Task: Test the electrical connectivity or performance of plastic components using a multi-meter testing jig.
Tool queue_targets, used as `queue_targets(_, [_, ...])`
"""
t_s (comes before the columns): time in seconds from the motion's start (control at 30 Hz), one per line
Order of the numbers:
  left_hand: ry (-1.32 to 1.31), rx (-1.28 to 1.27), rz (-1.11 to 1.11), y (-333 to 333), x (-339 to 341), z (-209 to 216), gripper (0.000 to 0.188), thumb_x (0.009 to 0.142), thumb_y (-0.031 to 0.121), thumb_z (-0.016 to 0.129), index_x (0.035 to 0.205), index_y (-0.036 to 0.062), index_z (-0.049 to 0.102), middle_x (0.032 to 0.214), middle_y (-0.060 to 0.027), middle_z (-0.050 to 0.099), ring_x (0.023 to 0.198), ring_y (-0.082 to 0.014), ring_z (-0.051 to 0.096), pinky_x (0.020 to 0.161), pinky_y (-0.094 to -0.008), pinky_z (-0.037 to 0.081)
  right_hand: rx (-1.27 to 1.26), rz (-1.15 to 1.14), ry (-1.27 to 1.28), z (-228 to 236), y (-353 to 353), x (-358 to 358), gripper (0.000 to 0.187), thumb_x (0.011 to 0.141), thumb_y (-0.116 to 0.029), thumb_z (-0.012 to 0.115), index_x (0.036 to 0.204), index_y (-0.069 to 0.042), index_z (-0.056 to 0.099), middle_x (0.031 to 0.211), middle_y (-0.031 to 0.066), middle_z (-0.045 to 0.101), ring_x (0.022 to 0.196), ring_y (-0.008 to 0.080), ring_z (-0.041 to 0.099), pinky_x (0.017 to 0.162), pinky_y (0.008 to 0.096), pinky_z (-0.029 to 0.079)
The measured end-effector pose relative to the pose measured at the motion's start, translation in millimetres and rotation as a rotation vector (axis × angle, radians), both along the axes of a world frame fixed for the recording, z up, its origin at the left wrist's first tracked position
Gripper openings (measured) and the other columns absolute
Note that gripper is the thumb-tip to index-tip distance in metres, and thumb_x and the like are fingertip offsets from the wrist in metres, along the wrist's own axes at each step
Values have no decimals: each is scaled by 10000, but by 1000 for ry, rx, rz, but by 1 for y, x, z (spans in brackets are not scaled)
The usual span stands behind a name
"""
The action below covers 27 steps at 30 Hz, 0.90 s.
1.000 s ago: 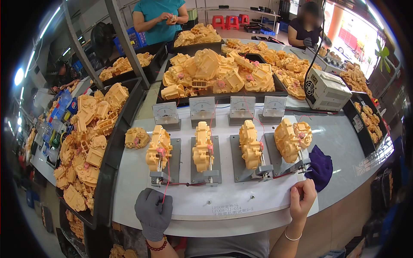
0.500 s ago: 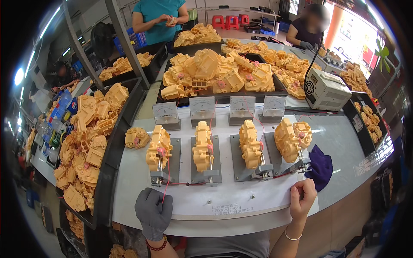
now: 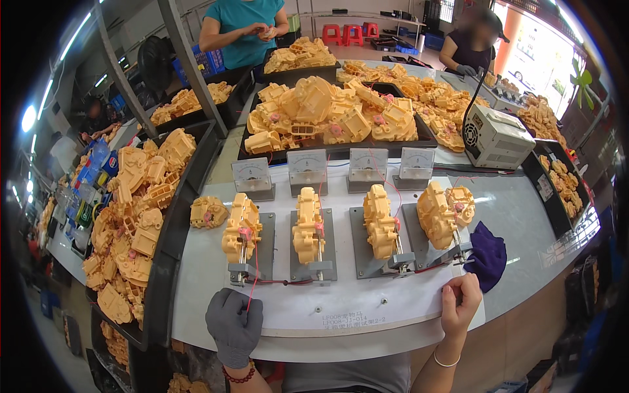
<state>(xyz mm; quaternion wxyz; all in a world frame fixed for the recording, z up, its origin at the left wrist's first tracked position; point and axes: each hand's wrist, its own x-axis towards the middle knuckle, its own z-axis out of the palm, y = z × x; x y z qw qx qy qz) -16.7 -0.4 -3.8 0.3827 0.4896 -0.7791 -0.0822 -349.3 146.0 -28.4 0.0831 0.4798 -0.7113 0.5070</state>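
My left hand [image 3: 234,326], in a grey glove, is closed at the near table edge. It pinches the end of a thin red wire [image 3: 256,275], which runs down from the leftmost cream plastic gearbox [image 3: 241,226]. My right hand [image 3: 460,302] is bare and rests curled by the sheet's right corner; its fingertips are partly hidden. Between and beyond the hands, three more gearboxes, the second [image 3: 306,226], third [image 3: 380,223] and rightmost [image 3: 435,213], stand upright on grey fixtures with metal pins. Behind them is a row of analog panel meters [image 3: 310,169].
Black trays heaped with cream gearboxes stand left [image 3: 171,262] and behind the meters [image 3: 426,139]. A loose gearbox [image 3: 208,212] lies at left, a purple cloth [image 3: 486,255] at right. Beyond is a beige power supply box [image 3: 501,137]. Two people [image 3: 246,29] work across the table.
Both my hands and the gearboxes keep their places. The view has shifted slightly, and the person at the far right has moved a little to the right.
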Motion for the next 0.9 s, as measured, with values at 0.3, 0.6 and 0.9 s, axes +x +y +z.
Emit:
queue_targets(0.3, [-29, -18, 16, 1, 4, -1, 164, 686, 65, 685, 654, 42, 526, 612, -106, 484, 566, -291, 496, 506, -401, 370, -12, -1, -10, 0, -2, 2, 116, 723, -74, 613, 665, -29, 523, 607, 52, 404, 587, 188, 367, 531, 322, 282])
queue_targets(0.6, [-29, -26, -45, 2, 4, -10, 128, 743, 15, 585, 685, -4, 473, 640, -132, 441, 600, -302, 457, 539, -406, 329, 2, -15, -6, 4, -3, 1, 85, 683, -65, 628, 652, -53, 550, 584, 47, 421, 570, 205, 388, 526, 333, 293])
queue_targets(0.9, [69, 161, 65, 7, 5, -7, 135, 768, -23, 552, 722, -13, 426, 677, -104, 388, 615, -251, 415, 549, -387, 305, 42, -23, -37, 5, 1, -1, 79, 667, -64, 652, 652, -68, 575, 563, 30, 423, 554, 197, 368, 516, 328, 281])
